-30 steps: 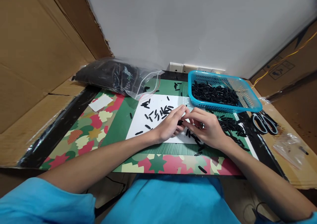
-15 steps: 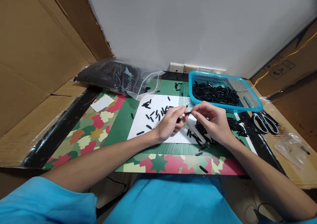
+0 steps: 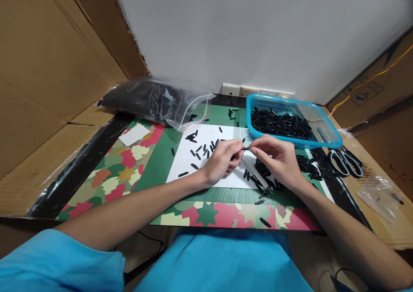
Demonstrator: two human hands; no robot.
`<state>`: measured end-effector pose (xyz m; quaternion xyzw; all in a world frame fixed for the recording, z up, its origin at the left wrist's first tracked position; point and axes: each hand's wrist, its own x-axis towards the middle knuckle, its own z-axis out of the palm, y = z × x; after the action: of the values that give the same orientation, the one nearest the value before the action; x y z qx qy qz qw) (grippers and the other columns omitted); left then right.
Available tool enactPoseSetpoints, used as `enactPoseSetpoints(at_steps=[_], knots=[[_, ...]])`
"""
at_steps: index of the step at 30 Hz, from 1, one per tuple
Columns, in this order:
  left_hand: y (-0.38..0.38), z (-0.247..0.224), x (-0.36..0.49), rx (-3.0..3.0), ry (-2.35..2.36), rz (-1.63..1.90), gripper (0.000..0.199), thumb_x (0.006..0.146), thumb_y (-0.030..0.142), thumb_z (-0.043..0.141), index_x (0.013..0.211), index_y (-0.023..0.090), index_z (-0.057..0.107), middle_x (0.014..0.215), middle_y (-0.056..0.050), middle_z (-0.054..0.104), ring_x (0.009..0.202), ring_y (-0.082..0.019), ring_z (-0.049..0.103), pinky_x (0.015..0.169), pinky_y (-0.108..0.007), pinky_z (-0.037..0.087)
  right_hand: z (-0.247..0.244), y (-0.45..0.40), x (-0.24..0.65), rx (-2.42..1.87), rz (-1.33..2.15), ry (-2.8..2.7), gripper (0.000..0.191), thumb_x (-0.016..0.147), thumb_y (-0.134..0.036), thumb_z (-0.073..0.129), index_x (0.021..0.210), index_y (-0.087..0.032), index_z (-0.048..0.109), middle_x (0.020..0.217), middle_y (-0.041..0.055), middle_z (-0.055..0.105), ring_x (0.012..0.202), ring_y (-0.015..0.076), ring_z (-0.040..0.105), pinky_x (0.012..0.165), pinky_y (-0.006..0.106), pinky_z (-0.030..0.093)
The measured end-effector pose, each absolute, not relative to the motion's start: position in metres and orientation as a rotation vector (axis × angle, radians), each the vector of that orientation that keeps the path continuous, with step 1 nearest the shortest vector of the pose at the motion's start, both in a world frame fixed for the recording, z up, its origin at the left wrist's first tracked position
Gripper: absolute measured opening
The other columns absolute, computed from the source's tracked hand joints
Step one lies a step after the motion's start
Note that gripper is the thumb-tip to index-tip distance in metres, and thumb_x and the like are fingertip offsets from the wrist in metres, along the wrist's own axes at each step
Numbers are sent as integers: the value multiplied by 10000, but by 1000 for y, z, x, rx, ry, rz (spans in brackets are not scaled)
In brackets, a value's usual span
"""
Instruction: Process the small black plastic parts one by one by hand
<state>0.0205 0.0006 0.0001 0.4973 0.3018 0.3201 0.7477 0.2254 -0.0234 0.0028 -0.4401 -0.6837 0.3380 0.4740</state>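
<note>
A slim, dark black piece (image 3: 246, 148) is pinched at one end by the thumb and finger of the left hand (image 3: 223, 160) and at the other by those of the right hand (image 3: 276, 155), above a smooth white sheet (image 3: 179, 160). More black is glimpsed within the curled left fingers. Narrow, tapered loose pieces (image 3: 194, 166) are scattered over the sheet, and others are heaped in a glossy blue plastic basket (image 3: 300, 143) with perforated sides. A bulging, crinkled clear bag (image 3: 142, 98) is filled with dark material. The desk is covered by a patterned mat (image 3: 206, 214); grey-handled scissors (image 3: 345, 163) are laid beside it.
</note>
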Motion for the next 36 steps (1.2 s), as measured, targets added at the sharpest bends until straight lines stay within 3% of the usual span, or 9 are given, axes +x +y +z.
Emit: enactPoseSetpoints(at_steps=[16, 21, 30, 36], knots=[[-2, 4, 21, 1116, 607, 738, 333, 1032, 510, 558, 861, 253, 435, 529, 134, 307, 399, -59, 119, 339, -144, 139, 5, -23, 223, -1061, 735, -1637, 226, 971, -415, 768, 909, -198, 774, 801, 19, 704, 632, 132, 589, 574, 277, 464], [-2, 3, 20, 1144, 608, 747, 338, 1036, 518, 563, 872, 256, 424, 541, 135, 315, 404, -58, 111, 341, -145, 139, 5, -24, 223, -1054, 816, -1602, 227, 964, -435, 782, 924, -213, 768, 750, 2, 660, 566, 121, 554, 503, 272, 436], [-5, 6, 22, 1186, 635, 801, 367, 1010, 554, 610, 906, 262, 414, 541, 146, 310, 423, -56, 125, 371, -131, 170, 3, -23, 224, -1031, 977, -1562, 267, 961, -468, 787, 1089, -233, 782, 716, -10, 685, 522, 141, 628, 484, 282, 510], [-5, 6, 22, 1198, 620, 834, 354, 1023, 548, 595, 929, 268, 399, 544, 152, 295, 430, -57, 120, 387, -127, 172, 4, -21, 222, -1013, 981, -1604, 258, 966, -465, 776, 958, -208, 789, 766, 9, 723, 514, 118, 616, 479, 260, 506]])
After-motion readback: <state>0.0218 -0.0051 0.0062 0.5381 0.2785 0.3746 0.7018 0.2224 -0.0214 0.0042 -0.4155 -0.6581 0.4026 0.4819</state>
